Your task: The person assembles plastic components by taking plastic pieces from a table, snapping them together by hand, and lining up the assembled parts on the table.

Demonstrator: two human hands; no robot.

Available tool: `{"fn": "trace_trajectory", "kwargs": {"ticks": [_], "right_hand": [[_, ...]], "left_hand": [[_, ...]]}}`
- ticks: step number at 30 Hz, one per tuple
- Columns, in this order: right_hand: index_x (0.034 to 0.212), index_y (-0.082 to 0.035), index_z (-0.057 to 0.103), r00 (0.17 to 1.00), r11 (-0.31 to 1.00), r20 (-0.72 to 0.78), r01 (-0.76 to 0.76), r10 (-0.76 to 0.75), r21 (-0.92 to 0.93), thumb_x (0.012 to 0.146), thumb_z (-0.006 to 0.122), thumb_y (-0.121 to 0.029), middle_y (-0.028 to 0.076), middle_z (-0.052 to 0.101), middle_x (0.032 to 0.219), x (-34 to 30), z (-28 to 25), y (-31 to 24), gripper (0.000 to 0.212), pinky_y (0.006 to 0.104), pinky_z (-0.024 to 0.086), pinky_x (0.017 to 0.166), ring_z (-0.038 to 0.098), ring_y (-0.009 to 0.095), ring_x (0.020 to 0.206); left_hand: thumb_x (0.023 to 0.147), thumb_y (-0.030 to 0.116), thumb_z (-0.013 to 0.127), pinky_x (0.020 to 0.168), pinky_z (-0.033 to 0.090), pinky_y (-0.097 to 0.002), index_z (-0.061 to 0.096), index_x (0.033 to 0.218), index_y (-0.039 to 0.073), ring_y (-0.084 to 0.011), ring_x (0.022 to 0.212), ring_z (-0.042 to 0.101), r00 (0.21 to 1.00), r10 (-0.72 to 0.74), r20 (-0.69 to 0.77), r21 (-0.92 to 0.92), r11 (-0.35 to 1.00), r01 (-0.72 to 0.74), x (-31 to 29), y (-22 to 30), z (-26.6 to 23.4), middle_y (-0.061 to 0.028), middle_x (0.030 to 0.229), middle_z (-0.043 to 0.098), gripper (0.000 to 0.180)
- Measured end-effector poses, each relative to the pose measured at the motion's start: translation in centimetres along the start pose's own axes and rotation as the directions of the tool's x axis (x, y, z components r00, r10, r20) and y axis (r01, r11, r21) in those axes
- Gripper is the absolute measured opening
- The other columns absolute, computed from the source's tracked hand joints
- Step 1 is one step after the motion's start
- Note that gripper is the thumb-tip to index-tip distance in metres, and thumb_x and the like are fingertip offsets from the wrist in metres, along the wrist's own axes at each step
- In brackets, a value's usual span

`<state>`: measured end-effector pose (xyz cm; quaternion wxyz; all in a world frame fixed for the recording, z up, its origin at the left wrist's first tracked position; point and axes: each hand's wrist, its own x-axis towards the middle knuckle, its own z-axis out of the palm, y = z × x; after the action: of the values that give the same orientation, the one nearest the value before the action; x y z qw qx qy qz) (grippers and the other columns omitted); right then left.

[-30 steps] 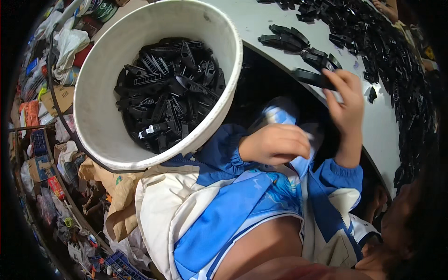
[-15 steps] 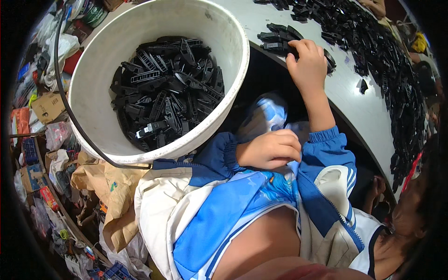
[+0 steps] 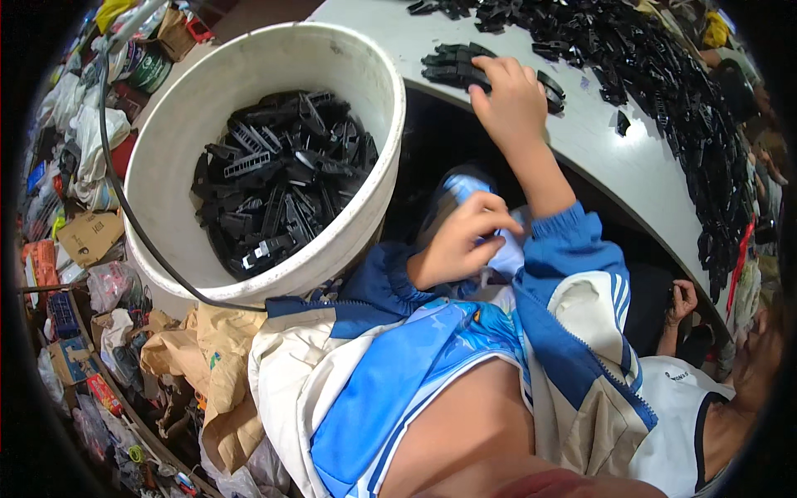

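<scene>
My right hand (image 3: 510, 104) lies over a small cluster of black plastic parts (image 3: 452, 65) near the edge of the white table (image 3: 585, 137). Its fingers are bent down around them, and more of the parts stick out past its far side; what lies under the palm is hidden. Above my lap, my left hand (image 3: 461, 236) has its fingers half bent and apart, with nothing seen in it. To the left stands a white bucket (image 3: 386, 178), partly filled with similar black plastic parts (image 3: 278, 178).
A long heap of black parts (image 3: 664, 108) spreads along the table's far and right side, with one loose piece (image 3: 623, 123) beside it. Another person (image 3: 685, 415) sits at the lower right. Cardboard (image 3: 89, 238), a brown paper bag (image 3: 228, 365) and plastic bags crowd the left.
My left hand has lifted a little off my lap and its fingers have spread. The view has shifted slightly; my right hand stays on the cluster of black parts.
</scene>
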<state>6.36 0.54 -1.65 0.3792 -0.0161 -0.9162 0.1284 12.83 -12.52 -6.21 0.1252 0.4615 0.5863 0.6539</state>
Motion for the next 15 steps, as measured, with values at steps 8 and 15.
{"fn": "trace_trajectory", "kwargs": {"ticks": [8, 15], "right_hand": [[0.082, -0.003, 0.052, 0.943, 0.676, 0.133, -0.312, 0.304, 0.667, 0.063, 0.061, -0.024, 0.004, 0.045, 0.075, -5.2, -8.5, 0.5, 0.03, 0.0202, 0.037, 0.052, 0.045, 0.011, 0.061], [0.091, -0.002, 0.051, 0.899, 0.782, -0.192, -0.216, 0.393, 0.585, 0.064, 0.06, -0.019, 0.007, 0.044, 0.085, -7.2, -11.9, 3.1, 0.033, 0.0197, 0.039, 0.057, 0.045, 0.011, 0.065]], "left_hand": [[0.076, 0.01, 0.042, 0.072, 0.037, -0.0279, 0.038, 0.098, 0.002, -0.0149, 0.082, 0.042, 0.953, -0.188, -0.238, -0.806, 0.586, -0.086, 7.4, 0.2, 3.4, -0.0051, 0.087, 0.041, 0.024], [0.077, 0.039, 0.032, 0.075, 0.033, -0.0326, 0.03, 0.108, 0.003, -0.017, 0.084, 0.037, 1.0, -0.008, -0.022, -0.993, 0.112, -0.021, 12.5, 1.8, 7.8, -0.002, 0.083, 0.035, 0.048]]}}
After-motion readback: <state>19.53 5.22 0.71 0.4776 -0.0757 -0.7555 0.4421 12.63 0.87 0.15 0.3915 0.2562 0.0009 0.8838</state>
